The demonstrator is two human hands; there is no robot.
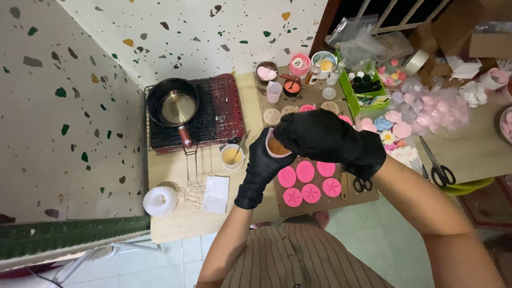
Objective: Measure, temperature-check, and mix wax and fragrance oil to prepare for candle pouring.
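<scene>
Your left hand [261, 168], in a black glove, wraps closed around a small pink cup [277, 146] holding a brownish fill, and you hold it above the low wooden table [176, 218]. Your right hand [325, 138], also gloved in black, sits curled over the cup's rim, but whether it pinches anything you cannot tell. Just below the cup lie pink round molds [309, 181] on a brown board [362, 198]. A black pan [173, 101] rests on a red stove [224, 114] well to the left, with a small cup of yellow liquid [232, 156] near it
</scene>
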